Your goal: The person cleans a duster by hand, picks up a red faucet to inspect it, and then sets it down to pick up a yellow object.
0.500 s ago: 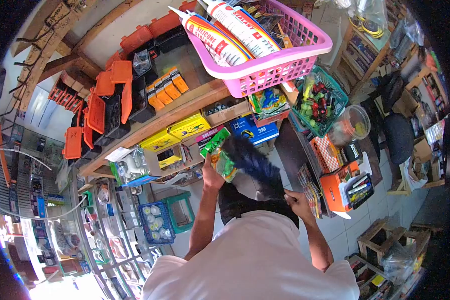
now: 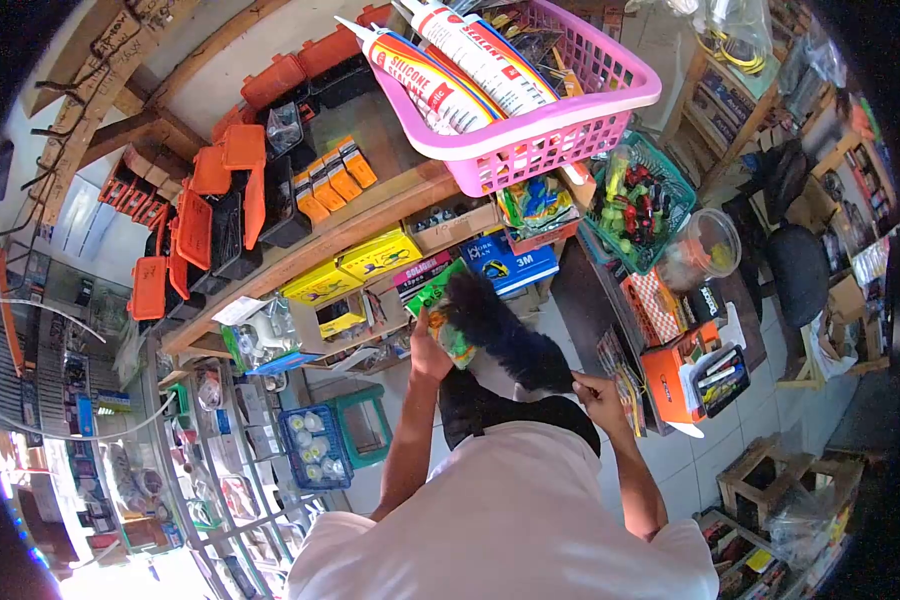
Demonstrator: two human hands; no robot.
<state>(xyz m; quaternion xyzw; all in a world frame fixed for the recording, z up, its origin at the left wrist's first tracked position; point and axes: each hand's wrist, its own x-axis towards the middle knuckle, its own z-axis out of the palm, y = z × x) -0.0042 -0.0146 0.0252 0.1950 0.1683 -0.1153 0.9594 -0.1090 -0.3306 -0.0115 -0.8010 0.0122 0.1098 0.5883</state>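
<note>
My left hand (image 2: 430, 352) is closed on a green plastic packet (image 2: 432, 292), its printed top sticking up above the thumb. The packet's contents are partly hidden. In my right hand (image 2: 598, 396) is the handle end of a fluffy dark duster (image 2: 510, 335), held in a pinch. The duster slants up and left from that hand, and its bushy tip overlaps the packet's right side.
A pink basket (image 2: 550, 140) with silicone sealant tubes (image 2: 440, 82) rests on the wooden shelf (image 2: 370, 220) ahead. Orange-lidded cases (image 2: 210, 170) stand left. Boxes (image 2: 510, 260) line the lower shelf; a green basket (image 2: 660, 170) is right. A blue crate (image 2: 345, 460) sits lower left.
The duster's bushy tip has shifted slightly left, now covering more of the packet. The left hand and packet have moved a little to the right and down.
</note>
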